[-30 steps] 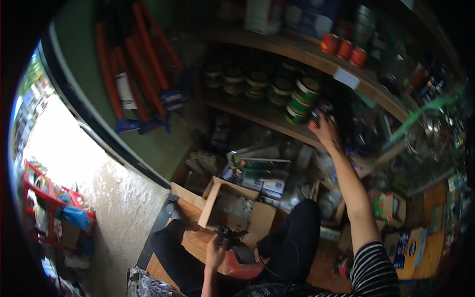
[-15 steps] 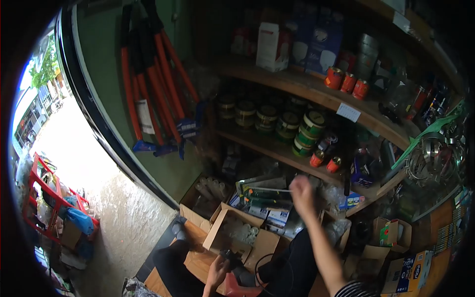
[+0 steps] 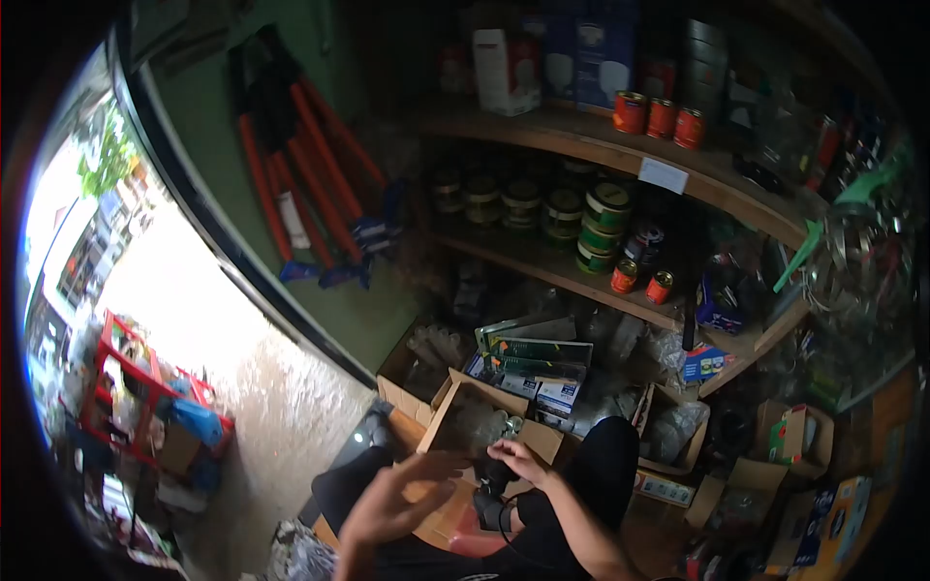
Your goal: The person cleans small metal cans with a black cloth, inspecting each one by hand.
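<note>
My left hand (image 3: 402,499) hovers at the lower middle of the head view, fingers stretched out and blurred, with nothing visible in it. To its right, my right hand (image 3: 524,463) has its fingers closed at the top of a small black object (image 3: 496,474), whose kind I cannot make out. A thin black cord (image 3: 511,533) hangs in a curve below it, over my lap. Just beyond the hands stands an open cardboard box (image 3: 441,412) holding clear, glass-like pieces (image 3: 475,418). Something reddish-pink (image 3: 475,535) lies between my legs.
Boxes and packets (image 3: 542,382) sit behind the cardboard box. Shelves (image 3: 581,126) ahead carry green-labelled tins (image 3: 603,228) and orange cans (image 3: 661,118). Orange-handled tools (image 3: 310,169) hang at left beside the doorway. A red rack (image 3: 121,387) stands outside. More open cartons (image 3: 670,426) line the right.
My right hand has come down from near the shelf to the black object. My left hand, earlier closed on that object, has let go and moved left with fingers spread. The view has shifted.
</note>
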A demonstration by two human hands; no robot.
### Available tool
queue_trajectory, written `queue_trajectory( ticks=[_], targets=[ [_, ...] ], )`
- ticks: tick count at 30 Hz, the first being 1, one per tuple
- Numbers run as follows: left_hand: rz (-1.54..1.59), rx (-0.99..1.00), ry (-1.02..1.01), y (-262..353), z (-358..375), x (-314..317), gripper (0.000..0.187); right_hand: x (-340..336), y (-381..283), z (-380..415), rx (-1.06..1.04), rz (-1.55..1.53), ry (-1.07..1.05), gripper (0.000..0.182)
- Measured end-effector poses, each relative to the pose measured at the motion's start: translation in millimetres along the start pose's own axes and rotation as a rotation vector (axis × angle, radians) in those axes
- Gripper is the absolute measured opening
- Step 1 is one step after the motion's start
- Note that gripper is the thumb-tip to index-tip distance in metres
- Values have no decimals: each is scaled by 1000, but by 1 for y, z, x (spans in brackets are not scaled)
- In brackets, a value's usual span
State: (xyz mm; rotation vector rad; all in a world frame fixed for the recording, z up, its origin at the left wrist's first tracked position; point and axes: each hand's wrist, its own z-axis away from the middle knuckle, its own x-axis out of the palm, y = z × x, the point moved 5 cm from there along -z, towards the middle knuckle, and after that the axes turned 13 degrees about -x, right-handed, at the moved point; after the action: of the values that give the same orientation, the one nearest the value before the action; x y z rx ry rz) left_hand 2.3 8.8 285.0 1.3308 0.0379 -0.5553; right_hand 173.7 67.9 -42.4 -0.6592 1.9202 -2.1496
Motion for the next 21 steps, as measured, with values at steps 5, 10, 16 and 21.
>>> queue_trajectory(
  ticks=[5, 10, 16, 21],
  targets=[
    [-91, 521, -214, 148, 83, -21, 32, -15, 28, -10, -31, 15, 223, 18],
    [-56, 522, -199, 128, 113, -30, 33, -4, 15, 1, -120, 1, 231, 19],
    [25, 464, -161, 86, 132, -54, 34, -14, 11, -8, -132, 278, 279, 27],
    [57, 468, -143, 79, 133, -59, 35, -12, 21, -4, -107, 341, 266, 33]
  ],
)
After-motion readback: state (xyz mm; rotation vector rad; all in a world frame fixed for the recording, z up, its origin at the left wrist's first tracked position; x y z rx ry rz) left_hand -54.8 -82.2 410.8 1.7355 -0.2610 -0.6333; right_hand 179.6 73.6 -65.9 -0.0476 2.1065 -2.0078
